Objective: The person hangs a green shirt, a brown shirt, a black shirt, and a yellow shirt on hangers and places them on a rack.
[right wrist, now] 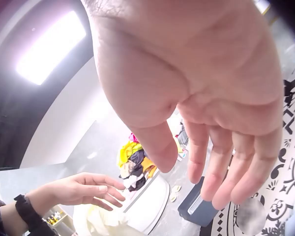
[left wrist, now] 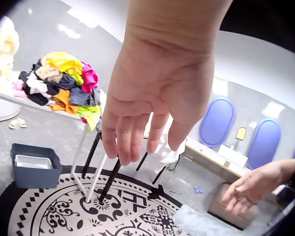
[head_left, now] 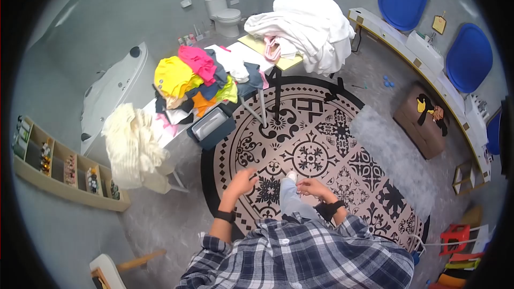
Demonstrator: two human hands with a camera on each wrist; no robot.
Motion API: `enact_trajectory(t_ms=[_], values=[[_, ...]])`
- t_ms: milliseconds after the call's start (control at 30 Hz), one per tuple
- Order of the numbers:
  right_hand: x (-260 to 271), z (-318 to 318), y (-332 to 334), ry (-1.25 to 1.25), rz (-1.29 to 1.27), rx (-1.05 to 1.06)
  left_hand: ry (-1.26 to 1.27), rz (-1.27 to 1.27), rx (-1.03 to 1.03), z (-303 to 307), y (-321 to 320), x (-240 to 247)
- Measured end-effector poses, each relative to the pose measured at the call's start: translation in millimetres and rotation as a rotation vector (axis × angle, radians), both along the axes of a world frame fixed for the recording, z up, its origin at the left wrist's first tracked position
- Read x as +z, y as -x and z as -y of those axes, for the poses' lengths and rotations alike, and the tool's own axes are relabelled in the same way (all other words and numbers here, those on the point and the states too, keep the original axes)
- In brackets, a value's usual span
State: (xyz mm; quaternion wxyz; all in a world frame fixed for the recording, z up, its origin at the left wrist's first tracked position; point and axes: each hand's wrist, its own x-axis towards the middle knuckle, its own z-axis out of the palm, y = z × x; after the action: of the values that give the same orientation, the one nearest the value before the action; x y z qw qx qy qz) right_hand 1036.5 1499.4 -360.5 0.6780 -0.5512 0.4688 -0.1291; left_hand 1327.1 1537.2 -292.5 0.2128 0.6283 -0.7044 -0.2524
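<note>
Both hands are empty and held in front of the body above the patterned rug. The left hand (head_left: 242, 183) has relaxed fingers; in the left wrist view its palm (left wrist: 160, 83) faces the camera, fingers hanging. The right hand (head_left: 316, 188) hangs loosely, and the right wrist view shows its bent, spread fingers (right wrist: 219, 162) around nothing. Nearest to the left hand are a dark bin (head_left: 212, 127) with a light basket inside and a table bearing a heap of colourful clothes, including a yellow garment (head_left: 174, 76) and a pink one (head_left: 197, 62).
Cream fabric (head_left: 134, 142) drapes over the near table end. A big white cloth pile (head_left: 316, 27) lies on the far table. A brown ottoman (head_left: 420, 123) stands right, beside a pale fluffy rug (head_left: 393, 150). A wooden shelf (head_left: 69, 174) is at left, and colourful stools (head_left: 455, 238) stand at lower right.
</note>
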Motion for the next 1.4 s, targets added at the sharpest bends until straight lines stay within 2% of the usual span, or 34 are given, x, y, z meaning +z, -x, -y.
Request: enact_trajectory(t_ms=[100, 167, 233, 300, 367, 433, 500, 600, 700, 833, 967, 1000, 1033, 1067, 1133, 1233, 1300, 1367, 1400], values=[[2, 87, -7, 0.041, 0.016, 0.018, -0.038, 0.005, -0.001, 96, -3, 16], [6, 146, -11, 0.085, 0.061, -0.005, -0.109, -0.138, 0.074, 154, 1, 33], [30, 197, -14, 0.129, 0.139, -0.022, -0.068, -0.131, -0.016, 220, -5, 32], [48, 237, -26, 0.246, 0.136, -0.009, -0.274, -0.35, 0.046, 283, -16, 38], [46, 285, -43, 0.104, 0.339, 0.048, -0.386, -0.519, 0.108, 343, -25, 70], [68, 320, -61, -0.037, 0.328, -0.026, -0.385, -0.626, 0.224, 401, -34, 77], [75, 358, -73, -0.041, 0.294, 0.022, -0.405, -0.663, 0.305, 450, -39, 83], [72, 415, -80, -0.169, 0.382, -0.103, -0.406, -0.705, 0.331, 517, -33, 71], [71, 483, -82, -0.134, 0.294, -0.201, -0.386, -0.739, 0.383, 582, -27, 45], [73, 559, -107, -0.219, 0.339, -0.304, -0.332, -0.74, 0.502, 657, -38, 10], [74, 628, -132, -0.242, 0.272, -0.314, -0.393, -0.838, 0.542, 712, -45, -26], [72, 638, -140, -0.224, 0.235, -0.304, -0.425, -0.958, 0.447, 734, -57, -58], [70, 645, -146, -0.207, 0.199, -0.294, -0.47, -0.976, 0.441, 736, -58, -61], [75, 648, -153, -0.209, 0.157, -0.251, -0.427, -0.869, 0.484, 737, -63, -71], [71, 668, -161, -0.245, 0.171, -0.266, -0.334, -0.673, 0.508, 744, -63, -69], [71, 690, -160, -0.261, 0.118, -0.247, -0.416, -0.678, 0.485, 750, -50, -58], [71, 699, -163, -0.263, 0.07, -0.239, -0.397, -0.677, 0.489, 751, -44, -54], [70, 707, -170, -0.218, 0.14, -0.216, -0.266, -0.741, 0.395, 752, -43, -50], [63, 712, -177, -0.247, 0.174, -0.272, -0.274, -0.824, 0.403, 749, -43, -30]])
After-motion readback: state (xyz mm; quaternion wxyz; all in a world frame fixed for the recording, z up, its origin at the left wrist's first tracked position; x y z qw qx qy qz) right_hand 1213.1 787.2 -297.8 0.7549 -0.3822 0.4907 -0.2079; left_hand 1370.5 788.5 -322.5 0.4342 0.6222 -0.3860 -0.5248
